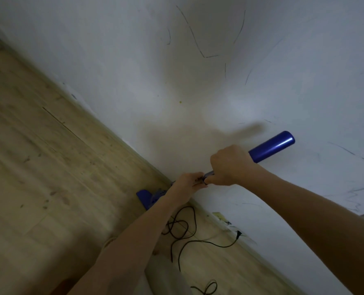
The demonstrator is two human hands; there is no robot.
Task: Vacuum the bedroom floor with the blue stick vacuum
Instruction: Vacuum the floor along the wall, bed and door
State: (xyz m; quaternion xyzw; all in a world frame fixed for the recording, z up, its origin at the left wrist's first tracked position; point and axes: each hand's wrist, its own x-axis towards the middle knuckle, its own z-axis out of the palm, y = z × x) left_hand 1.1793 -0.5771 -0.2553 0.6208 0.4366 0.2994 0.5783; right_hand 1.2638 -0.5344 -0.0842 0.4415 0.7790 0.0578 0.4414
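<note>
The blue stick vacuum (271,146) leans close to the white wall (198,71), its glossy cylindrical upper end sticking out past the right hand and its blue floor head (147,196) resting on the wooden floor (38,167) right at the skirting where floor and wall meet. The right hand (230,165) is wrapped around the vacuum's body just below that cylinder, fingers curled tight about it. The left hand (189,183) sits just below the right, touching it, its fingers (198,177) bent and pinching at a small dark part of the vacuum's stem; exactly what they hold is too small and blurred to tell. Below the floor head, a thin black cable (183,228) lies in loose loops on the floor, one end running toward the wall with a dark plug (238,234) at its tip beside the skirting. The wall above the vacuum carries scattered pencil-like scribbles (198,43). No containers show in the view.
</note>
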